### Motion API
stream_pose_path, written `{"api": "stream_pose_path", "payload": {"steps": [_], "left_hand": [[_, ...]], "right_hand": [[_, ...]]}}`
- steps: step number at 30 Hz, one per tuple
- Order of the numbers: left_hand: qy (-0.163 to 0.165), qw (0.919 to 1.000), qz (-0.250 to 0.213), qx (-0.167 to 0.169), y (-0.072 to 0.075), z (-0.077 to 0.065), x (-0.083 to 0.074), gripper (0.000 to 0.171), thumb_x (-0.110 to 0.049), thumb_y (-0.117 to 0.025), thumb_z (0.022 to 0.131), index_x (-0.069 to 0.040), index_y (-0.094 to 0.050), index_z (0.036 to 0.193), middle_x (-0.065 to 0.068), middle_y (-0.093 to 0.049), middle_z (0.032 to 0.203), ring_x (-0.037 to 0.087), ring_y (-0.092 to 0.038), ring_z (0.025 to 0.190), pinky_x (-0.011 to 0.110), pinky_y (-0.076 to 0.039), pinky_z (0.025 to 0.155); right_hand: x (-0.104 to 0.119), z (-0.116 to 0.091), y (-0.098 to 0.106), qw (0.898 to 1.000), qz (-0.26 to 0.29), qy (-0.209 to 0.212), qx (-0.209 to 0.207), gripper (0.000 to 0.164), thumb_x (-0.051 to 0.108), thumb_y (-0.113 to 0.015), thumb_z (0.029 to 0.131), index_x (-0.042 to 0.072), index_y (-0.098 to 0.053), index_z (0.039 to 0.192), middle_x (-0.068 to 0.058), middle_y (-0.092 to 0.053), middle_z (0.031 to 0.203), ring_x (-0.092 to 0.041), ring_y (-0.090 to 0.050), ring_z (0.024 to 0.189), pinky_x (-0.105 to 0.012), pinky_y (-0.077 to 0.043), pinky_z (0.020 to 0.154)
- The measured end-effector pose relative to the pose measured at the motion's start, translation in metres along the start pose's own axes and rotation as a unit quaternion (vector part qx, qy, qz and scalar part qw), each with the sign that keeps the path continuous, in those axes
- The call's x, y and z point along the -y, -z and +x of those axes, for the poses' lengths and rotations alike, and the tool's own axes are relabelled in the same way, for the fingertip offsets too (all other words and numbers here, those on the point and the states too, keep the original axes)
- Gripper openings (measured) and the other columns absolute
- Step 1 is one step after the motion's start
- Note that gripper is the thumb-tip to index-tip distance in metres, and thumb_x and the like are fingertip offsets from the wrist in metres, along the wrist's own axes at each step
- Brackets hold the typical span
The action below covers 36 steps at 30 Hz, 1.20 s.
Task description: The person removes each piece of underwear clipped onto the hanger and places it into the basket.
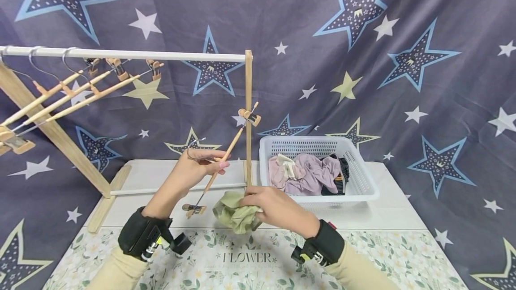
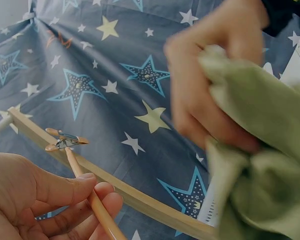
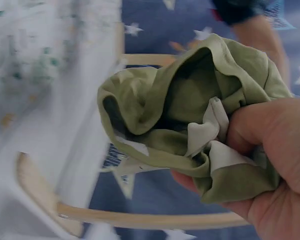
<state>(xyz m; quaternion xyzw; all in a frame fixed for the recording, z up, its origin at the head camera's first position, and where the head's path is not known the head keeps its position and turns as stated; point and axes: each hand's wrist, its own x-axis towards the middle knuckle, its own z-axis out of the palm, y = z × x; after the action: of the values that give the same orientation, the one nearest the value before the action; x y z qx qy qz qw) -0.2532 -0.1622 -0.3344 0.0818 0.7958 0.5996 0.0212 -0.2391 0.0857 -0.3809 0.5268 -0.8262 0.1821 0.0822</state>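
My left hand (image 1: 193, 169) pinches the wooden bar of a clip hanger (image 1: 235, 141) between thumb and fingers. The hanger is tilted, one clip (image 1: 250, 117) up by the rack's post and the other clip (image 1: 194, 210) low, near the white board. Its metal hook points left, behind the hand. Just right of the lower clip, my right hand (image 1: 278, 207) grips a crumpled green garment (image 1: 234, 214). In the right wrist view, the garment's opening gapes and white fabric (image 3: 210, 125) shows beside the thumb. Some of the right fingers are hidden behind the cloth.
A white rail (image 1: 161, 54) on a wooden rack carries several clip hangers (image 1: 80, 95) at the left. Behind my right hand, a white plastic basket (image 1: 364, 176) holds pink, lilac and dark clothes (image 1: 310, 171). A flower-print mat (image 1: 363, 258) covers the front of the table.
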Motion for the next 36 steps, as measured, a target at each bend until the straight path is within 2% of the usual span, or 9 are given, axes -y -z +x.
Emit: {"api": "stream_pose_path", "payload": {"steps": [8,14,19,24,30,36], "left_hand": [[-0.006,1.0,-0.004,-0.003,-0.001,0.001,0.001,0.036,-0.008,-0.078,0.09,0.008,-0.07,0.121,0.004,-0.08,0.095,0.008,-0.074,0.073,0.028,-0.056,0.076],[-0.005,1.0,-0.002,0.0,-0.001,0.001,0.002,0.036,-0.008,-0.078,0.089,0.008,-0.07,0.12,0.004,-0.08,0.095,0.008,-0.074,0.074,0.028,-0.056,0.078],[-0.005,1.0,0.008,0.002,-0.002,0.001,0.0,0.034,-0.01,-0.078,0.09,0.006,-0.072,0.119,0.007,-0.08,0.096,0.008,-0.075,0.076,0.029,-0.056,0.078],[-0.009,0.9999,0.013,0.005,-0.004,0.001,0.0,0.033,-0.011,-0.079,0.09,0.005,-0.073,0.118,0.009,-0.08,0.096,0.009,-0.075,0.076,0.03,-0.056,0.079],[-0.011,0.9999,0.011,0.0,-0.005,0.002,0.0,0.035,-0.008,-0.078,0.089,0.008,-0.071,0.119,0.01,-0.08,0.096,0.008,-0.074,0.074,0.029,-0.057,0.077],[-0.01,0.9999,0.012,0.001,-0.005,0.003,-0.001,0.037,-0.01,-0.079,0.089,0.008,-0.07,0.12,0.008,-0.08,0.095,0.007,-0.074,0.074,0.028,-0.057,0.076]], "right_hand": [[-0.008,-0.011,0.05,0.994,-0.005,0.001,-0.113,0.035,-0.012,-0.075,0.072,0.008,-0.076,0.101,-0.004,-0.072,0.098,-0.016,-0.069,0.083,-0.017,-0.056,0.074],[-0.02,-0.019,0.087,0.985,-0.024,-0.013,-0.171,0.035,-0.015,-0.075,0.069,0.006,-0.076,0.096,-0.006,-0.073,0.097,-0.018,-0.069,0.079,-0.025,-0.059,0.071],[-0.033,-0.026,0.113,0.978,-0.048,-0.015,-0.202,0.043,-0.021,-0.066,0.065,0.007,-0.076,0.096,-0.005,-0.072,0.097,-0.019,-0.068,0.082,-0.031,-0.058,0.069],[-0.046,-0.03,0.135,0.978,-0.072,-0.03,-0.191,0.046,-0.022,-0.06,0.065,0.007,-0.077,0.097,-0.005,-0.07,0.095,-0.015,-0.062,0.076,-0.029,-0.052,0.062],[-0.064,-0.027,0.152,0.986,-0.086,-0.075,-0.122,0.045,-0.022,-0.056,0.07,0.007,-0.077,0.098,-0.004,-0.067,0.089,-0.014,-0.054,0.07,-0.03,-0.044,0.062],[-0.086,-0.023,0.154,0.988,-0.08,-0.118,-0.062,0.043,-0.018,-0.054,0.072,0.004,-0.078,0.1,-0.007,-0.067,0.089,-0.017,-0.053,0.07,-0.033,-0.042,0.066]]}}
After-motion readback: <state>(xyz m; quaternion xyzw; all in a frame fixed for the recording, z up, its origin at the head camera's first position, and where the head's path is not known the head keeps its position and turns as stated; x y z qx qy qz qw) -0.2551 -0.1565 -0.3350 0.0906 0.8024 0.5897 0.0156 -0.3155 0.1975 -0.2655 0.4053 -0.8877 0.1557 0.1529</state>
